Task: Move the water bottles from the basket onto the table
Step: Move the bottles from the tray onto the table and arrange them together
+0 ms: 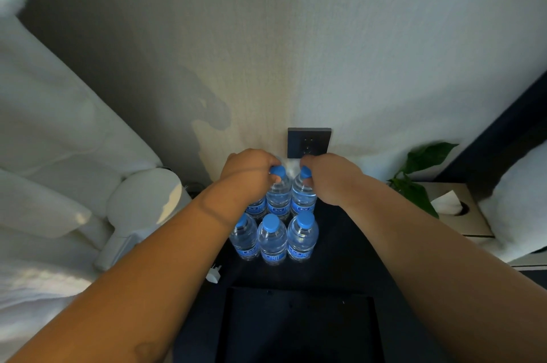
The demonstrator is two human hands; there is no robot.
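Currently in hand: the left hand [248, 173] is clenched over the blue cap of the back middle bottle [278, 196]; the right hand [328, 176] pinches the cap of the back right bottle [303, 199] in the same way.
Bottle positions: both held bottles stand upright, touching each other, close to the wall below the wall socket [309, 142]. A back left bottle [256, 208] shows only in part beneath the left wrist.
Front row: three bottles [272, 241] stand upright, side by side, on the dark table [340, 244], just in front of the held pair.
Contact with table: not confirmed, because the front row hides the bases of the held bottles.
Basket: the dark basket [296, 291] sits nearest the person. No bottle is visible in it, though its inside is very dark.
Task stage, as judged: near the end, with the last pair being set down in the back row.
Risk one: a release before the bases are flat would let a bottle tip into its neighbours, and the tight packing would spread the fall.
Risk two: either forearm passes directly above the front row, so a low withdrawal could knock those caps.
Risk three: a cap-only grip gives little control over sway.
Surroundings: a plant [420, 173] and a tissue box [461, 214] sit to the right, well apart from the bottles, and a white plug [213, 273] lies at the table's left edge.
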